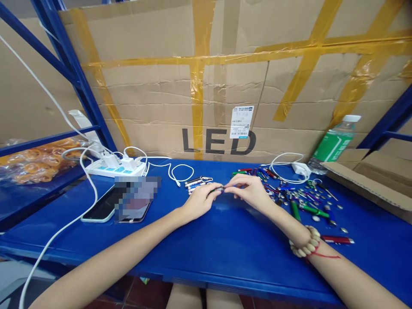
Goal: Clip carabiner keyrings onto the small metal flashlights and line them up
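My left hand (201, 201) is closed around a small flashlight (220, 189), a short metal tube whose shiny end pokes out past the thumb. At that end, the thumb and fingertips of my right hand (247, 191) are pinched together; whatever is between them is too small to make out. Just behind my left hand lie several silvery flashlights (195, 182) side by side. Beyond and to the right of my right hand spreads a loose pile of coloured metal tubes (302, 208) in green, blue, red and purple, with small round button cells (316, 219) scattered among them.
At left, two phones (99, 206) lie near a white power strip (112, 168) with plugs and cables. A charger (301, 169), a water bottle (336, 143) and an open carton (370, 180) stand at right. A big taped cardboard box (161, 98) backs the blue table (225, 253).
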